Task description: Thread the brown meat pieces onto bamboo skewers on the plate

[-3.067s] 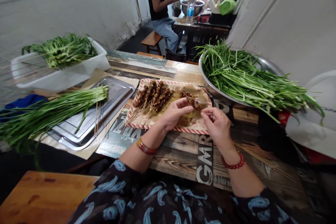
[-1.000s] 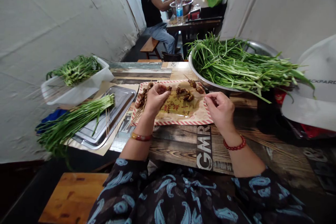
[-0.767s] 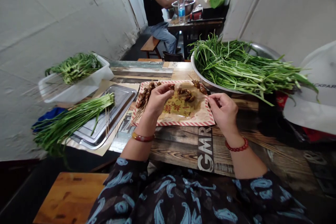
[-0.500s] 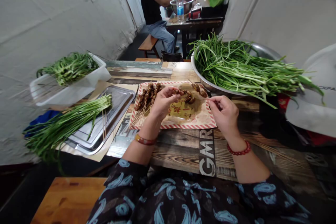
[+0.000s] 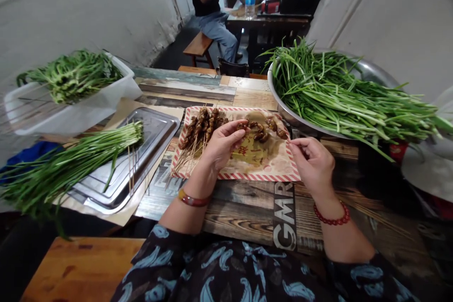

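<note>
Head view: the left hand's (image 5: 222, 146) grip is pinched on a brown piece (image 5: 241, 126) above the middle of the striped sheet (image 5: 276, 163); the right hand's (image 5: 314, 163) grip is closed on the near end of a skewer (image 5: 276, 129), just at the sheet's right edge. Curled pieces (image 5: 260, 133) lie between the hands, and loaded skewers (image 5: 201, 125) fill the left end, sticks pointing to the near left corner. A strip of desk (image 5: 240, 203) runs between the sheet's near edge and the person — another beyond its far edge. Right side is tighter: the metal bowl (image 5: 375, 71) sits close to the far right corner, greens (image 5: 354, 94) spilling over its rim. Left, a metal lid (image 5: 155, 127) lies near the sheet — green stalks (image 5: 88, 151) jut past it.
</note>
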Available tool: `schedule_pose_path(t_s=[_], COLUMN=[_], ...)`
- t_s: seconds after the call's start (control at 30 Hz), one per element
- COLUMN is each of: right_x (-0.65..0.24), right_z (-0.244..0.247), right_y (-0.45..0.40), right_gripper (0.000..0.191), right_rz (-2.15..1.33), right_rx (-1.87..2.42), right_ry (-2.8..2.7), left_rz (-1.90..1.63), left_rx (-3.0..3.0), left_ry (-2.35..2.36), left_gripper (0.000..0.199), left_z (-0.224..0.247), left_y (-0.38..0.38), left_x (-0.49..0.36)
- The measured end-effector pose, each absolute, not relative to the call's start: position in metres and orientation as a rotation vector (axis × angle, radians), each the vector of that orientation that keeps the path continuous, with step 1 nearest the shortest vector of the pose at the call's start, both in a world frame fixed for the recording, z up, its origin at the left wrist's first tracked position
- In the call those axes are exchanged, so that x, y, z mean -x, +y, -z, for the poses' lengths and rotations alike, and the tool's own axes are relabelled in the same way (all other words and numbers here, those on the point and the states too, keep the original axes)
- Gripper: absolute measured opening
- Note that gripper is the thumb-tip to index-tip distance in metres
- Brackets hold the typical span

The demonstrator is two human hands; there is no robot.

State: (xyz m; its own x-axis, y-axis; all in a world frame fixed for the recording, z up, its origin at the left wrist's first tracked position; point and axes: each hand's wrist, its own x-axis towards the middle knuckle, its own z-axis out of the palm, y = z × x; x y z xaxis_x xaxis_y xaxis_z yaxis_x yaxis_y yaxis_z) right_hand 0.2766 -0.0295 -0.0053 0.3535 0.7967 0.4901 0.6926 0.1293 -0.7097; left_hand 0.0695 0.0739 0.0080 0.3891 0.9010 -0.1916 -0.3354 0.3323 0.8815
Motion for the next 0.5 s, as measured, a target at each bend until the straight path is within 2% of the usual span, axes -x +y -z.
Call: schedule_pose_path(t_s=[0.3,0.5], right_x=[-0.2755,-0.2729], right_z=[0.0103,0.0083], right_y=[-0.0301,-0.0321], right_gripper=[0.012,0.011], right_rz=[-0.156,-0.147], right_rx=[1.564,1.537], right_ry=[-1.425,-1.529], left_rz=[-0.972,-1.029], left_rx=[-0.706,-0.666], left_ry=[0.704,0.743], left_gripper=[0.033,0.038], left_z=[-0.0036,-0.0021], left_y=[0.0759,0.0774], left_x=[-0.07,-0.0686])
